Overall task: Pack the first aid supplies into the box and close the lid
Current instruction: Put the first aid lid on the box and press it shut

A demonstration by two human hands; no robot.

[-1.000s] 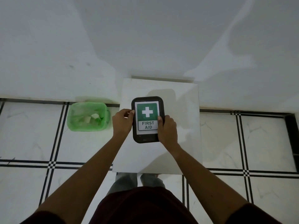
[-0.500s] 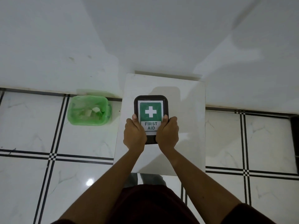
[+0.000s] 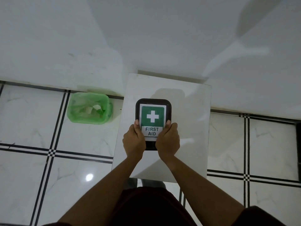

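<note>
A dark first aid box [image 3: 153,111] with a green and white "FIRST AID" label on its lid rests on a small white table [image 3: 192,128]. The lid is down and no supplies show outside the box. My left hand [image 3: 133,141] grips the box's near left corner, thumb on the lid's left edge. At the near right corner my right hand [image 3: 167,141] holds it the same way, thumb on the lid's right edge. Both hands cover the box's near end.
A green bin [image 3: 89,109] lined with a plastic bag and holding scraps stands on the tiled floor left of the table. A white wall rises behind the table. My legs are under the table's near edge.
My hands slid from the box's middle sides down to its near corners and now clasp it there. The camera view shifted slightly; the box stays on the table.
</note>
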